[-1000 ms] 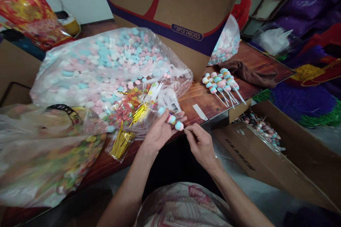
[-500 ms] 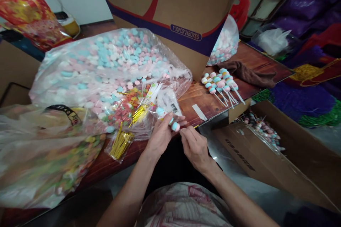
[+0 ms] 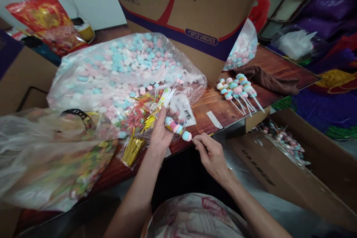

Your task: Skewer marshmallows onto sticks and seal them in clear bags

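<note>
Between my two hands is a marshmallow skewer [image 3: 186,136] in pink, blue and white, tilted over the table's front edge. My right hand [image 3: 209,152] pinches the bare end of its stick. My left hand [image 3: 162,132] curls round the far end of the skewer, where a clear, printed plastic wrapper [image 3: 169,122] shows. How far the wrapper covers the marshmallows I cannot tell. Close beyond my left hand lie white sticks [image 3: 167,97] and gold twist ties [image 3: 150,119]. A packet of gold twist ties [image 3: 133,151] rests left of that hand.
A large clear bag of marshmallows [image 3: 111,63] spreads over the table before a big carton [image 3: 173,11]. Finished-looking skewers [image 3: 237,89] lie at right by a brown cloth [image 3: 269,79]. Below them stands an open box [image 3: 259,160] of wrapped sweets. A bag of gummy rings [image 3: 92,171] sits front left.
My left hand has shifted up and left along the skewer, and its fingers now curl round the far end. My right hand keeps its pinch on the stick. The view has turned slightly left.
</note>
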A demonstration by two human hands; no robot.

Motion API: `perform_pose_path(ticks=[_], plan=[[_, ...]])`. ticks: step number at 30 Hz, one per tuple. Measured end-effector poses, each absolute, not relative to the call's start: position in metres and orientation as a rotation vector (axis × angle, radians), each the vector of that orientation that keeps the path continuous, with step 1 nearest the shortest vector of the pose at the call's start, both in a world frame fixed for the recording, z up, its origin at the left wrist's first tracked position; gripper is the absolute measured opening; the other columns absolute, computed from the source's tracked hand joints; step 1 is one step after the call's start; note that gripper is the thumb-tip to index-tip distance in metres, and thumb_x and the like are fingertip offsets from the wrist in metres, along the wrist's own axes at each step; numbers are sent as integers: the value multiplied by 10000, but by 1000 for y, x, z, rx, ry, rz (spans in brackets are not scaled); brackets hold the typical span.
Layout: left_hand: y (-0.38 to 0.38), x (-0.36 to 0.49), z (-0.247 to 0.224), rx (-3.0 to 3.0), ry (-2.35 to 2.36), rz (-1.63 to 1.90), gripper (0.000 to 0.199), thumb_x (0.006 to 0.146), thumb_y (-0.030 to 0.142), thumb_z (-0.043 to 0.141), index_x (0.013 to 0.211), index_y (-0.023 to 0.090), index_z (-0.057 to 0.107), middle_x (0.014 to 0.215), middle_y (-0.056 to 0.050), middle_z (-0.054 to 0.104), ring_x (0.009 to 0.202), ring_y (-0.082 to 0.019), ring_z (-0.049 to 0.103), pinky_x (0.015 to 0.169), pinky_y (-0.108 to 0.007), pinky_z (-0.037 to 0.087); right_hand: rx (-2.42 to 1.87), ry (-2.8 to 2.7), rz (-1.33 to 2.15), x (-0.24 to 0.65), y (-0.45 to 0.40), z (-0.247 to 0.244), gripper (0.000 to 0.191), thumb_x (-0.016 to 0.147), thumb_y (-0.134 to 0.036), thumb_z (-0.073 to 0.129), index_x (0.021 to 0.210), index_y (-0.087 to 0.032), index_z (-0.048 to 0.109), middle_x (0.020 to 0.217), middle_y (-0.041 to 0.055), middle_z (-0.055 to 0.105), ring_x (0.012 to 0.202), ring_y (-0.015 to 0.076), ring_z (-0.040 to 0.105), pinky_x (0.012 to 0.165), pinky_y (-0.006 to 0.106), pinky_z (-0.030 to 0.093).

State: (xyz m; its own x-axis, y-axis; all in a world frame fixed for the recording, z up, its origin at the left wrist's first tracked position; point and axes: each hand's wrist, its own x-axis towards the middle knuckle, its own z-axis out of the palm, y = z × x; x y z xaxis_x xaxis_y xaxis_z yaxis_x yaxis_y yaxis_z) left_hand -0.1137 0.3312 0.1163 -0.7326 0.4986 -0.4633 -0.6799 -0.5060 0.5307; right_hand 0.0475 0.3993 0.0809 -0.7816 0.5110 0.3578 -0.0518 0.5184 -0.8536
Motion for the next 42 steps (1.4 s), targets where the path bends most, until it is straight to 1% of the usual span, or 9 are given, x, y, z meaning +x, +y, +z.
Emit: perform_pose_path(ticks=[4,9,12,15,20,26,30,36,42], plan=[[331,-114,114,-274,897,2229,306,876,390,695,722,152,579,611,41,555,531,-87,559,604,-248,525,-482,-2144,1439,47,399,86,220,1016,-275,492,847,-196,610,633,-18,500,569,137,481,578,272,375],[332,-109,110,-254,863,2235,333,853,428,710,713,159,570,610,43,531,537,-80,542,674,-255,541,-683,-1622,2378,43,396,95,320,941,-470,630,813,-178,598,484,-91,384,361,59,243,375,199,184],[332,-108,110,-244,841,2251,336,849,439,711,720,162,572,613,46,524,536,-73,535,701,-252,542,-653,-1201,2784,42,396,93,333,840,-448,776,837,-157,615,469,-125,349,331,17,147,346,165,123],[332,-108,111,-221,824,2263,338,843,445,715,727,164,567,616,47,525,541,-75,535,710,-253,544,-620,-1015,2903,42,397,87,333,795,-400,833,828,-143,624,469,-132,348,328,2,130,336,149,123],[333,-104,108,-175,908,2225,355,822,469,730,749,162,568,621,36,540,550,-84,543,666,-242,530,-671,-1273,2705,40,393,84,330,861,-456,747,808,-170,592,458,-123,348,324,27,158,341,167,136],[330,-106,102,-198,905,2168,369,784,477,766,776,169,564,631,38,555,566,-92,575,665,-250,539,-389,-2269,1472,45,389,76,202,1026,-270,466,982,-198,650,706,9,583,591,137,530,593,253,414],[330,-108,101,-257,933,2226,358,816,470,739,772,160,566,652,34,566,585,-91,596,658,-242,543,-278,-2394,1189,49,389,66,247,1051,-228,407,1090,-213,650,808,54,650,644,170,595,624,267,442],[330,-99,103,-107,977,2208,369,782,499,762,809,177,583,648,32,567,587,-97,600,605,-216,522,-240,-2449,1056,44,383,69,318,1033,-189,369,1017,-185,687,686,44,572,558,160,519,564,255,405],[325,-101,103,-46,933,2064,343,766,426,802,809,172,578,640,29,571,559,-92,578,588,-217,505,-453,-2051,1782,38,379,82,193,1014,-299,506,961,-200,662,654,-22,465,549,120,411,531,230,345]])
